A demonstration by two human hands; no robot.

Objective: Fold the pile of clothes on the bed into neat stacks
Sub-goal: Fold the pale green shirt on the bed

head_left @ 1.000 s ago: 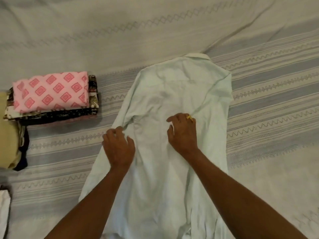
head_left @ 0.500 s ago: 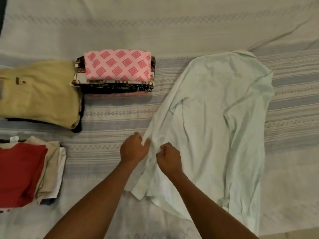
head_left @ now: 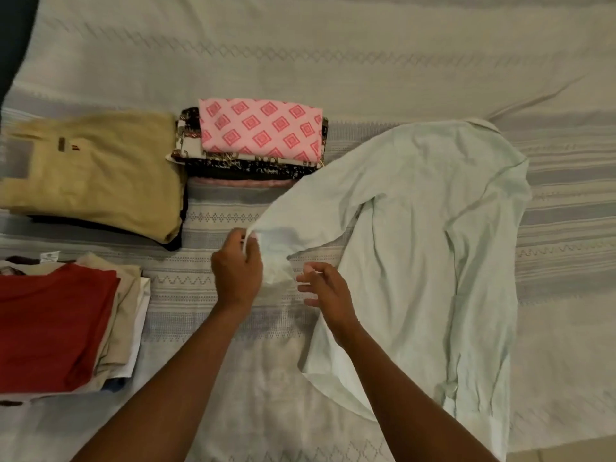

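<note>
Left edge: folded stack with a red top (head_left: 53, 325), and behind it a folded tan garment (head_left: 96, 175). Next over is the stack topped with pink diamond-print cloth (head_left: 263, 131). All three lie squared up on the bed (head_left: 333, 45).

Centre: a second ago I saw both palms pressed flat on the shirt's back. Half a second ago both had moved to its left sleeve. Now my left hand (head_left: 238, 271) has the sleeve (head_left: 280, 241) pinched near its end between thumb and curled fingers and raised off the cover. My right hand (head_left: 328, 295) has let go; its fingers are loosely spread just beside the sleeve and hold nothing.

Right: the pale shirt (head_left: 433, 228) lies face down with its collar at the far end, body roughly flat but wrinkled.

Reading: smoothing is finished and the sleeve fold has started. I expect the sleeve goes across the back next. Shirt remains unfolded.
</note>
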